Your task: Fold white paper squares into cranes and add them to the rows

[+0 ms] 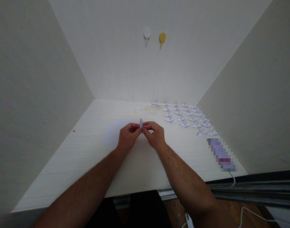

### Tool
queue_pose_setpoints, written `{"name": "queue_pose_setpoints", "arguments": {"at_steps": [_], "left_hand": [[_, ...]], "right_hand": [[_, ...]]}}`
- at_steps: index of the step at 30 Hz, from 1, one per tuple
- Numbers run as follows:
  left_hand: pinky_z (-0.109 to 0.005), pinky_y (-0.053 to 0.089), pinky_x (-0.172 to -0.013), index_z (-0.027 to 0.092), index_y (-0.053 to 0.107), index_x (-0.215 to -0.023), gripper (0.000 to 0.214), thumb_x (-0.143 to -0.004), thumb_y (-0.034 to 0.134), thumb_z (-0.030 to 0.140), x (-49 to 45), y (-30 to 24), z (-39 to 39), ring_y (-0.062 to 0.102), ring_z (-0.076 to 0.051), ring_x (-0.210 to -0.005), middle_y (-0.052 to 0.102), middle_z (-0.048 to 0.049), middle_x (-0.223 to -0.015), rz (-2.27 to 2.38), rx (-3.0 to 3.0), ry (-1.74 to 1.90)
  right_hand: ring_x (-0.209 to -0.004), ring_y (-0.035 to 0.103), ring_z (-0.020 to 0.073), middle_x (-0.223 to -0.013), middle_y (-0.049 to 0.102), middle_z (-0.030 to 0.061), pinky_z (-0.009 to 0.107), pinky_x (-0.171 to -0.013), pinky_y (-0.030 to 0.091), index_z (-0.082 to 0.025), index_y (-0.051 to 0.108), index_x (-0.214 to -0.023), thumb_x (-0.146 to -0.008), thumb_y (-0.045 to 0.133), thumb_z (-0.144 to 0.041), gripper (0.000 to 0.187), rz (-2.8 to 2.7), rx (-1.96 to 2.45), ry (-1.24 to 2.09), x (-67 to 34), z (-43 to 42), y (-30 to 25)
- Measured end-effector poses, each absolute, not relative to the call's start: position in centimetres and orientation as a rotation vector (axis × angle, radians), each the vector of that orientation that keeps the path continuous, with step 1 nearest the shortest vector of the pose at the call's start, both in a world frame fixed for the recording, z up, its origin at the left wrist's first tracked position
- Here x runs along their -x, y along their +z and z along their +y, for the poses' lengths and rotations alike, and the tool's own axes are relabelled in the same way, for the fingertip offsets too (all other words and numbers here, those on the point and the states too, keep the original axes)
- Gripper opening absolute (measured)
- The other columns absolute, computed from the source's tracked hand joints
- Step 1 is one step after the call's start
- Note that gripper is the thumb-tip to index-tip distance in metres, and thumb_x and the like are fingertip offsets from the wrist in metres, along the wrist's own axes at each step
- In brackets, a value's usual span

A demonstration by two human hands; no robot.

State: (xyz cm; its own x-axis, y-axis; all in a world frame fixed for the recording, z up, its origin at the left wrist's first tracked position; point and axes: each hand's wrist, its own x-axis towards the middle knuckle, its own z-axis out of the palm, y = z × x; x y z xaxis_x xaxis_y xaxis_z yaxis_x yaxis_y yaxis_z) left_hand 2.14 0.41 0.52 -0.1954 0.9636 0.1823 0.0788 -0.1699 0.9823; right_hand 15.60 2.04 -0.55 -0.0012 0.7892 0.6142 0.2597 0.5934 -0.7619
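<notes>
Between my two hands, above the middle of the white table, a small folded paper piece [141, 123] stands upright with its pointed tip up. My left hand [129, 135] pinches it from the left with thumb and fingers. From the right, my right hand [154, 133] pinches the same paper. The fingers hide its lower part. Rows of white folded paper cranes [181, 119] sit at the back right of the table. Behind my left hand lies a pale, whitish sheet or patch [111, 133], which I cannot make out clearly.
White walls enclose the table [88, 158] at the back and sides. A blurred, pixelated rectangular device [222, 155] with a white cable [234, 180] lies near the right front edge. A white hook [147, 33] and a yellow hook [162, 37] are on the back wall. A small orange dot [74, 130] is at left.
</notes>
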Motion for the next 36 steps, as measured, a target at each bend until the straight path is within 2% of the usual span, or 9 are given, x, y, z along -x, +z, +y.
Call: {"name": "queue_pose_setpoints", "arguments": {"at_steps": [7,19,29,36], "left_hand": [[-0.027,0.049,-0.068,0.017,0.068,-0.074,0.017,-0.064,0.076,0.028,-2.16,0.36,0.56,0.061,-0.013,-0.065,0.069,0.0004,-0.07,1.301,-1.204,1.481],[-0.025,0.046,-0.064,0.018,0.068,-0.071,0.011,-0.066,0.072,0.026,-2.08,0.39,0.49,0.057,-0.012,-0.061,0.065,0.0025,-0.065,1.318,-1.253,1.476],[-0.024,0.041,-0.054,0.018,0.063,-0.07,0.012,-0.069,0.07,0.027,-2.07,0.23,0.63,0.051,-0.01,-0.052,0.058,0.0042,-0.056,1.249,-1.294,1.431],[-0.024,0.043,-0.053,0.017,0.064,-0.089,0.027,-0.065,0.073,0.026,-1.91,-0.08,0.99,0.054,-0.01,-0.054,0.063,0.0024,-0.067,1.201,-1.241,1.468]], "right_hand": [[-0.081,0.067,0.0165,-0.087,0.072,0.0037,0.033,-0.078,0.055,-0.022,0.068,-0.071,-0.076,0.068,-0.024,0.005,-1.531,0.894,0.546,-15.66,2.09,-0.66],[-0.075,0.065,0.0148,-0.083,0.069,0.002,0.028,-0.07,0.055,-0.02,0.065,-0.069,-0.067,0.068,-0.022,0.004,-1.306,0.944,0.908,-15.38,2.38,-0.91],[-0.062,0.058,0.0133,-0.066,0.064,-0.001,0.026,-0.058,0.048,-0.02,0.063,-0.07,-0.065,0.065,-0.023,0.006,-1.312,1.082,0.958,-15.58,2.43,-0.52],[-0.056,0.053,0.0097,-0.066,0.059,-0.0041,0.022,-0.052,0.044,-0.021,0.053,-0.077,-0.063,0.064,-0.022,0.017,-1.321,1.019,0.98,-15.39,2.65,-0.62]]}}
